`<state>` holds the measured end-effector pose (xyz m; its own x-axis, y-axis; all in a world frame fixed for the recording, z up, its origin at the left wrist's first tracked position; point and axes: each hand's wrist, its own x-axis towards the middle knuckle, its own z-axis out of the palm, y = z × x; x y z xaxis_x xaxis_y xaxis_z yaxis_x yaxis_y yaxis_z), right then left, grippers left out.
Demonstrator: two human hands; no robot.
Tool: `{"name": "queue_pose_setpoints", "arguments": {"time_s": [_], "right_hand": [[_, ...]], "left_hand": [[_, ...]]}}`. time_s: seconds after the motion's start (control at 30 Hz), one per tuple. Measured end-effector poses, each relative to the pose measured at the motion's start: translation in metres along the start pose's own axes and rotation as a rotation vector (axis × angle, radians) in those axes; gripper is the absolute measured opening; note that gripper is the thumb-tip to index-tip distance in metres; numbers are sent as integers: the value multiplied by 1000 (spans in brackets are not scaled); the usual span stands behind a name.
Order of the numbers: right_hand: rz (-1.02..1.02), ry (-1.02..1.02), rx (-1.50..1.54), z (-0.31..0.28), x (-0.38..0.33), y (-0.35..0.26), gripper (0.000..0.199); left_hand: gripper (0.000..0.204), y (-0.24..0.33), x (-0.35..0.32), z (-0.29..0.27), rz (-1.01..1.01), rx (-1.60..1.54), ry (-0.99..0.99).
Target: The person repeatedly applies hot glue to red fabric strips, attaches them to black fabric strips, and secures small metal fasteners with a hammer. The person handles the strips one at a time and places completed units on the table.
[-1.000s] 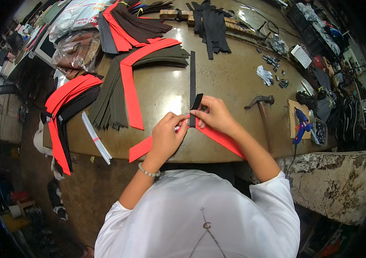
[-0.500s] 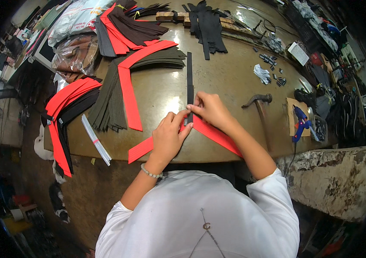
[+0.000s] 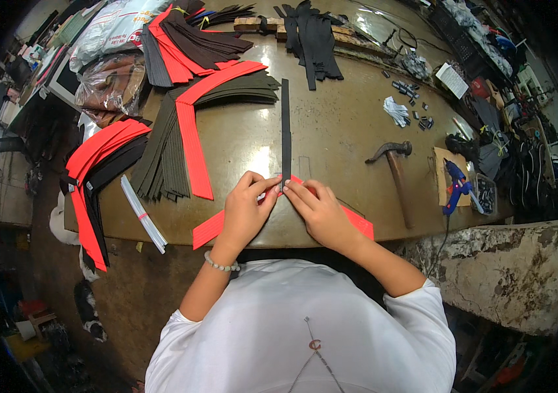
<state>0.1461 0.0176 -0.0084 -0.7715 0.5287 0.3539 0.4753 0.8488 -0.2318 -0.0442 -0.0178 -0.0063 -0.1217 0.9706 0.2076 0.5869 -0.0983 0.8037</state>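
Note:
A bright red ribbed strap, bent in a V, lies at the near table edge, its left arm (image 3: 208,230) and right arm (image 3: 363,226) showing beside my hands. From its bend a long black strip (image 3: 285,131) runs straight away from me. My left hand (image 3: 245,208) is closed at the bend, its fingertips pinching the red strap. Opposite it, the closed fingers of my right hand (image 3: 320,213) press on the near end of the black strip. The fingertips almost meet, and they hide most of the join.
Stacked olive and red straps (image 3: 194,144) and a black and red bundle (image 3: 89,170) lie left, near white strips (image 3: 143,215). A hammer (image 3: 398,183), small black pieces (image 3: 409,90) and a blue glue gun (image 3: 456,187) are on the right. Black strips (image 3: 312,46) hang over wood at the back.
My right hand has come down from the black strip, toward me, to the bend. My left hand has stayed near the bend, shifting slightly. A thin rectangular outline on the table is now uncovered.

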Motion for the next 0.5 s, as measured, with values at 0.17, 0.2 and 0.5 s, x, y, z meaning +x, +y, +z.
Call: {"name": "queue_pose_setpoints", "arguments": {"time_s": [0.17, 0.2, 0.5], "right_hand": [[47, -133, 93, -13, 6, 5, 47], [207, 2, 282, -17, 3, 17, 45], [1025, 37, -207, -77, -56, 76, 39]], "left_hand": [[18, 7, -4, -6, 54, 21, 57], [17, 8, -8, -9, 90, 67, 90], [12, 0, -15, -8, 102, 125, 81]]}}
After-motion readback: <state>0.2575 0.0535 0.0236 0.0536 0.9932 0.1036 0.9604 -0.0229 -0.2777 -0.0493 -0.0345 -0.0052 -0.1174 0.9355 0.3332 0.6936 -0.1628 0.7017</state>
